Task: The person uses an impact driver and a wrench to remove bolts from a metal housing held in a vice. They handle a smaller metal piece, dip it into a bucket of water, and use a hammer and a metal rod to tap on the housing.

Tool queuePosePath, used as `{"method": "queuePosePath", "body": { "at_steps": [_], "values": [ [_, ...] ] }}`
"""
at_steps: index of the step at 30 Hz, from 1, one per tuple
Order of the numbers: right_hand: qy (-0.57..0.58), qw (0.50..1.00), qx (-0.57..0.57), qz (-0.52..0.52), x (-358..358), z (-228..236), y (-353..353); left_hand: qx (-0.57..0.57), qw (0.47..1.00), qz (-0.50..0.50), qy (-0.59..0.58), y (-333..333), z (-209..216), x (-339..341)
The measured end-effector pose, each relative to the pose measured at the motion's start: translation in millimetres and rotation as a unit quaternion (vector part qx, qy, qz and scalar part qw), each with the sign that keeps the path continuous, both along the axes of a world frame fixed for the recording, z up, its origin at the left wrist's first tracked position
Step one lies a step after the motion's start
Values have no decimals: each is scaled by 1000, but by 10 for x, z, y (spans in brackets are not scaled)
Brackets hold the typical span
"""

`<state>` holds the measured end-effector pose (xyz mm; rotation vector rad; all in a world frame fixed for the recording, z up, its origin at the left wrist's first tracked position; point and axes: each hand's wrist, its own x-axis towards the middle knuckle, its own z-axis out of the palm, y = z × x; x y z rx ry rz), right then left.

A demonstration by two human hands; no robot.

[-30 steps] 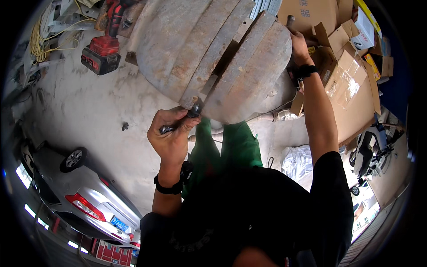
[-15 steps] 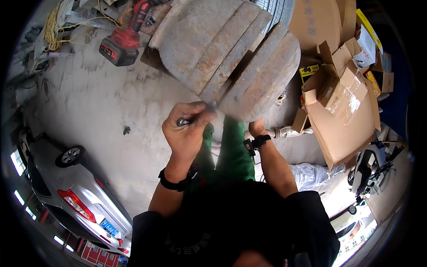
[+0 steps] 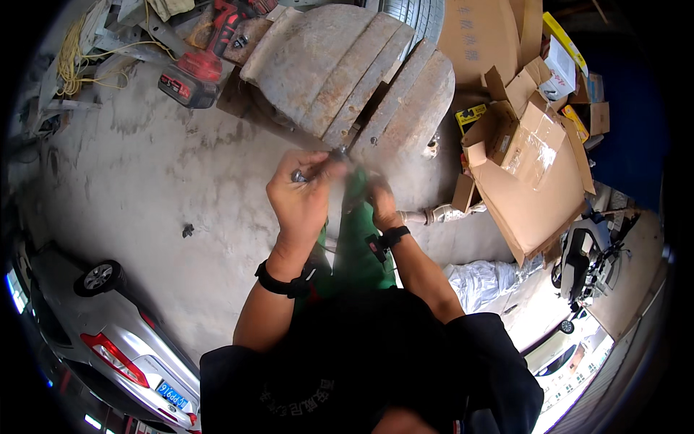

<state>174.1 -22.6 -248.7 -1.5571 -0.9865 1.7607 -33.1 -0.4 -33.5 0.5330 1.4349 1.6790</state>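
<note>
My left hand (image 3: 298, 192) is closed in front of the near edge of a worn, rusty metal block (image 3: 329, 69) with a slot across it. A small shiny metal fastener (image 3: 298, 176) shows between its curled fingers. Another small metal piece (image 3: 338, 153), blurred, is at its fingertips, close to the block's edge. To the right, my right hand (image 3: 383, 202) hangs over the green trouser leg; motion smears its fingers, so what they hold, if anything, cannot be made out. A small dark fastener (image 3: 374, 140) lies on the block right of the slot.
A red cordless power tool (image 3: 195, 69) rests left of the block. Open cardboard boxes (image 3: 531, 188) are piled on the right, with a tyre (image 3: 419, 16) behind the block. A silver car (image 3: 130, 347) stands at lower left, a motorbike (image 3: 582, 257) at far right.
My right hand has come out from beside the block's near right edge and moved left, toward my left hand. The left hand stays at the block's edge. The whole view has shifted slightly.
</note>
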Motion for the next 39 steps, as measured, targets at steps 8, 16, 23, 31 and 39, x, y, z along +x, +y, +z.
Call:
{"method": "queuePosePath", "body": {
  "at_steps": [8, 16, 23, 31, 39],
  "values": [
    [135, 943, -258, -162, -223, 1504, -304, -39, 995, -8, 90, -31, -91, -15],
    [146, 931, -330, -56, -299, 1704, -648, -119, 981, -49, 145, -89, -40, -19],
    [121, 925, -348, -90, -417, 1724, -722, -123, 951, -181, 220, -557, 206, -105],
    [111, 954, -270, -69, -371, 2567, -434, -58, 926, -272, 254, -1103, 441, 362],
    [-40, 950, -94, 296, 65, 2537, -147, -144, 934, -222, 241, -1010, 240, 650]
  ]
}}
